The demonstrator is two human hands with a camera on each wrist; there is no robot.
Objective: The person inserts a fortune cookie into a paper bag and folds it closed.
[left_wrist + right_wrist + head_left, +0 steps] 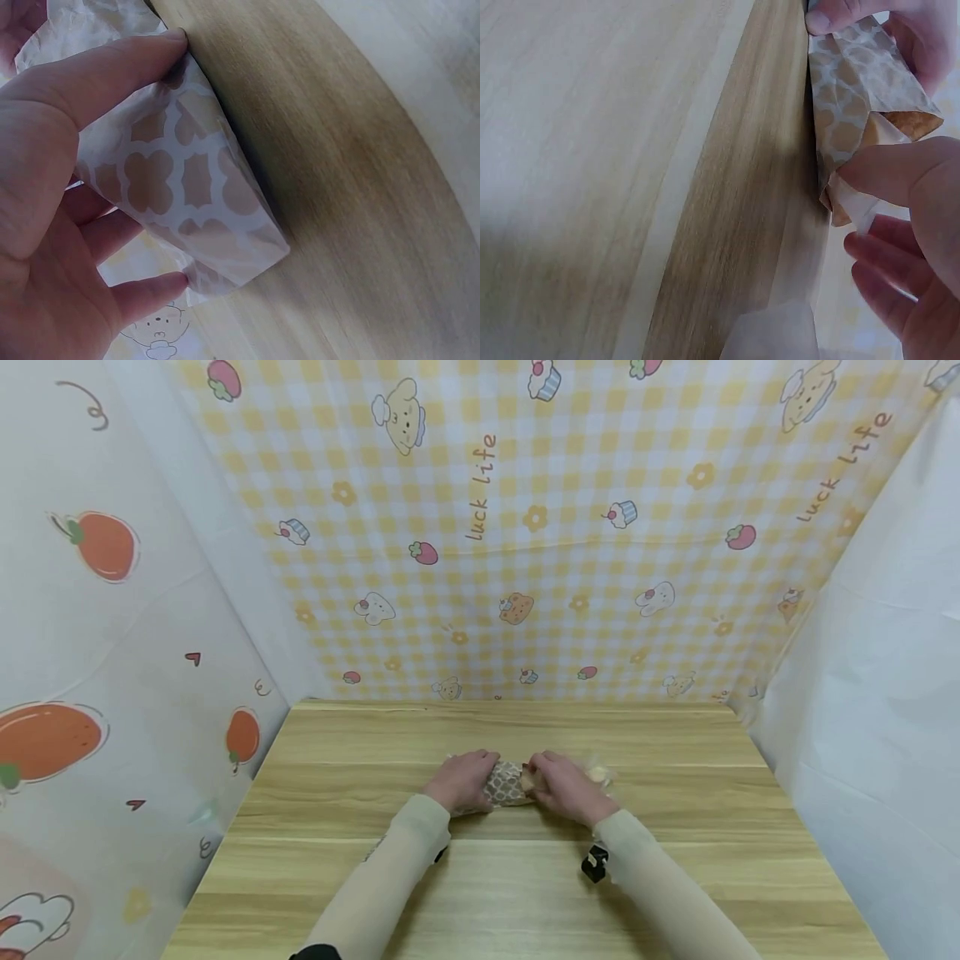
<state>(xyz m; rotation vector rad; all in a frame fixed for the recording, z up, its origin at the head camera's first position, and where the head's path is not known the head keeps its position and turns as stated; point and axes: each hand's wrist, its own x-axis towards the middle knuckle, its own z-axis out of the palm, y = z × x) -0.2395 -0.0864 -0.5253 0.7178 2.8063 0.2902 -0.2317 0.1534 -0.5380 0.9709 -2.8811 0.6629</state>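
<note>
A brown paper bag [506, 782] with a white lattice print lies on its side on the wooden table, its mouth toward the right. My left hand [462, 781] grips the bag near its closed end, thumb on the near side and fingers on the far side. At the open mouth, my right hand [567, 788] pinches the paper edge, the thumb partly within the opening. A whitish translucent film [861, 206] shows at the mouth between thumb and fingers; what it belongs to is unclear. The inside of the bag is mostly hidden.
Just beyond the right hand lies a clear plastic wrapper [600, 774] with something pale in it, partly hidden. Wooden tabletop [510, 893] stretches around both hands. A yellow checked cloth [525, 568] hangs at the back, with white sheets [885, 693] at the sides.
</note>
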